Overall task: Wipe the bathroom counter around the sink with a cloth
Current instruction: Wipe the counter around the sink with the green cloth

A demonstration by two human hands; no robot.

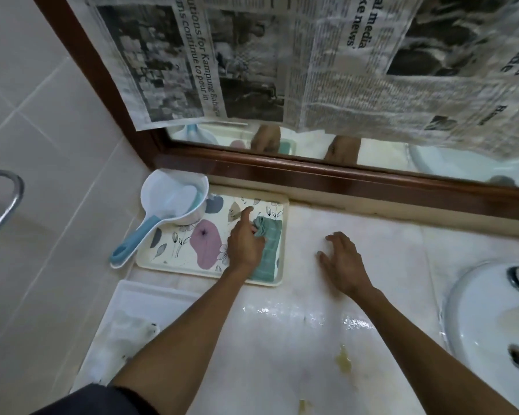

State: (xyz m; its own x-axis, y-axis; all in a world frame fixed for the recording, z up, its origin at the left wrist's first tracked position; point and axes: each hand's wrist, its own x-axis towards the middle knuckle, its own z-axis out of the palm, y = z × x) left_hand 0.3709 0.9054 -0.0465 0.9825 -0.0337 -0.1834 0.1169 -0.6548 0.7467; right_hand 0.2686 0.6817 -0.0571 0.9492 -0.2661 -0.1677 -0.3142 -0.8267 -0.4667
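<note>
Counter (282, 339) gleams wet; left hand (244, 244) pinches teal cloth (268, 250) on tray (174, 265), right hand (343, 262) spread.

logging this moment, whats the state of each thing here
green cloth: on the tray, bunched at its top, pinched by the left hand
left hand: grip closing on the cloth, forefinger out
right hand: open, fingers spread on the counter
counter: wet, yellowish stains
floral tray: flat on counter
water scoop: upright on tray corner

Teal checked cloth (269, 250); cream floral tray (174, 235) w/ mauve blob; white/blue dipper (174, 199).
</note>
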